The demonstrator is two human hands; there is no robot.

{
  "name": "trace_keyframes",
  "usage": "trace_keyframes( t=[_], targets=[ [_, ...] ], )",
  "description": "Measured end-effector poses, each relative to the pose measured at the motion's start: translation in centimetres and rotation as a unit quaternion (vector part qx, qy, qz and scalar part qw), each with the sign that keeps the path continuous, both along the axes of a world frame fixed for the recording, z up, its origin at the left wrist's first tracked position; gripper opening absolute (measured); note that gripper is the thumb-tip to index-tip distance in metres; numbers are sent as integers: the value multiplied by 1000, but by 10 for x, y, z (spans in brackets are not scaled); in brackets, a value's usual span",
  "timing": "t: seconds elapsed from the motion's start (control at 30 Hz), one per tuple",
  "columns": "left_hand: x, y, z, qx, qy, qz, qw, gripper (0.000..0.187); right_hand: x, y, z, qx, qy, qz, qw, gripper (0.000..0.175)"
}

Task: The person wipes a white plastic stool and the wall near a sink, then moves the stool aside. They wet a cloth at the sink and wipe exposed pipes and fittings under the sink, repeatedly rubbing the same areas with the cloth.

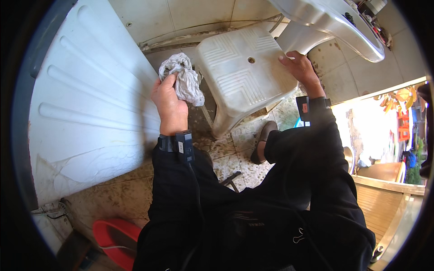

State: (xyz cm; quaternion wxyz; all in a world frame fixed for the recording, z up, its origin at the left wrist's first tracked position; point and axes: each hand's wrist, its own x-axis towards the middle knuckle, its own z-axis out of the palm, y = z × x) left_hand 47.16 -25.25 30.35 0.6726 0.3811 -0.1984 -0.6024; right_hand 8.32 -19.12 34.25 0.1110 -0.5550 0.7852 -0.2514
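A crumpled, wet-looking whitish cloth [186,81] is gripped in my left hand [171,101], just left of a white plastic stool [237,67]. The stool's square seat faces up towards me, with ribbed corners, a hole in the middle and brownish stains. At the seat's right edge is my right hand [301,67], its thumb and fingers apart; whether it touches the edge I cannot tell. No object shows in that hand.
A white panel with raised ribs [91,111] stands at left. A washbasin [325,20] juts out at upper right. Behind the stool, a pipe [190,38] runs along the tiled wall. A red basin [115,240] is at lower left, and a wooden chair [379,203] at lower right.
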Motion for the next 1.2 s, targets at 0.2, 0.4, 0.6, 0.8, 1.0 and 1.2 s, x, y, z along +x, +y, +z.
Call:
trace_keyframes(
  t=[0.2,0.4,0.6,0.8,1.0,1.2],
  targets=[
    [-2,-3,4,20,7,48,999,25,-6,21,-10,42,-309,47,949,62],
    [6,-9,2,45,11,84,995,27,-22,41,-12,-15,-199,118,973,56],
    [8,-18,-3,50,33,113,992,28,-32,43,11,107,-371,67,920,66],
    [4,-23,-21,22,43,98,994,21,-32,54,6,55,-333,-22,941,90],
    [-4,-17,-21,-16,-42,36,998,25,-41,57,-11,49,-344,103,932,52],
    [-9,-15,-15,-13,-87,-2,996,27,-62,54,-20,63,-313,76,945,91]
  ],
)
